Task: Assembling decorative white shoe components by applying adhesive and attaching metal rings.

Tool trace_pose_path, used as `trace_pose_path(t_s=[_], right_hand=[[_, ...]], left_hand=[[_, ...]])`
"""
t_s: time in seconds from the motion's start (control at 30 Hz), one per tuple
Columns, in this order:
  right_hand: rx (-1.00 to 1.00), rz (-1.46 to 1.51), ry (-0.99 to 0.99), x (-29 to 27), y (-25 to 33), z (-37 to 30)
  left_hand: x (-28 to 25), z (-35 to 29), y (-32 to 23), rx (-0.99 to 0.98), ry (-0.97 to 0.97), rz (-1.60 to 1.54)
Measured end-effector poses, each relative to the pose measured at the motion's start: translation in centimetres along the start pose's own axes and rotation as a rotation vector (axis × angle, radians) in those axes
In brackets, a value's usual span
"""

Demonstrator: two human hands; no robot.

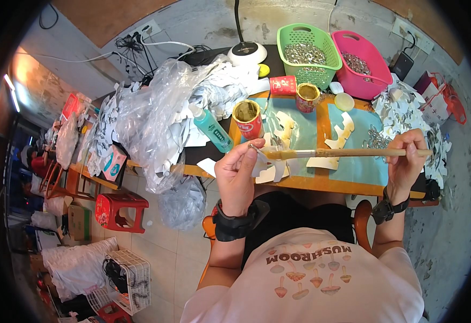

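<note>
My right hand is closed on the end of a long wooden brush handle. The brush lies level across the front of the table, its bristles pointing left and stained yellow-brown. My left hand pinches a small metal piece between thumb and fingertips, right by the bristles; its exact kind is too small to tell. Beyond the left hand stands an open red tin with a yellow-brown paste inside and on its rim. Cut paper pieces with a cream coating lie on the blue-green mat under the brush.
A second red tin, a green basket and a pink basket of metal parts stand behind. Left are a teal bottle, plastic bags and heaped white cut pieces. A red stool is on the floor.
</note>
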State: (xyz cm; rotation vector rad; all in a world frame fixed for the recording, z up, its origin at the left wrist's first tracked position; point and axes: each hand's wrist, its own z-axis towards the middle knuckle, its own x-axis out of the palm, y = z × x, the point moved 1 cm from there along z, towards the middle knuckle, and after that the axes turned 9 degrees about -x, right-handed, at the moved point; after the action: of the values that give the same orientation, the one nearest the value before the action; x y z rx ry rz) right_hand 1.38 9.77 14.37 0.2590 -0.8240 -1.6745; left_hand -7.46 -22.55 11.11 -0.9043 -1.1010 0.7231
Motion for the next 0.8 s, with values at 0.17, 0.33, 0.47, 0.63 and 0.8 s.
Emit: trace_pose_path(t_s=[0.17,0.33,0.47,0.63,0.8], right_hand=[[-0.005,0.17,-0.104,0.0,-0.4,0.8],[0.02,0.489,-0.133,1.3,-1.1,1.4],[0.025,0.688,-0.246,2.7,-2.1,2.3],[0.04,0.291,-0.197,5.0,-3.4,3.8],[0.081,-0.122,-0.033,8.6,-6.5,5.4]], left_hand=[[-0.1,0.0,-0.1,-0.011,-0.007,-0.002],[-0.3,0.1,0.0,-0.016,-0.008,-0.022],[-0.4,0.2,0.2,-0.016,-0.006,-0.023],[-0.9,0.2,0.4,-0.013,-0.033,-0.009],[-1.1,-0.4,-0.1,-0.051,-0.046,0.019]])
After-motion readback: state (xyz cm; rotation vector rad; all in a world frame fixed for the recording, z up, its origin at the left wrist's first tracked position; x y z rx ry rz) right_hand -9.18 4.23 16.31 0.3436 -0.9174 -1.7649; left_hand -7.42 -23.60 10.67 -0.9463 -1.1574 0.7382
